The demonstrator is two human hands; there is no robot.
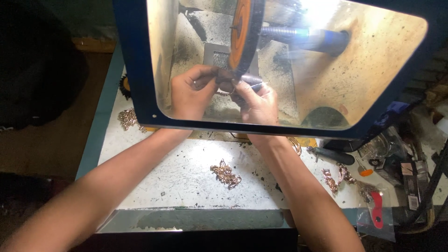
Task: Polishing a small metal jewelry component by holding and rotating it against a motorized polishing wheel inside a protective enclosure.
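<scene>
Two bare forearms reach away from the camera across a white, grit-speckled bench [186, 182], passing on either side of a small heap of rose-gold chain pieces [226, 174] that lies between them, nearer the camera than both hands. More chain pieces [337, 178] rest to the right of the right forearm, near a red-handled tool in a clear bag [376, 211], and another cluster [128, 118] sits left of the left wrist. Beyond, both hands work behind the clear shield of a blue-framed polishing hood [135, 70]. The left hand [191, 91] and right hand [255, 101] meet, each grip pinched shut on a small metal ring [225, 90] held between them. Just above the fingers, touching or nearly so, stands the orange buffing wheel [240, 32] on its spindle [298, 35].
</scene>
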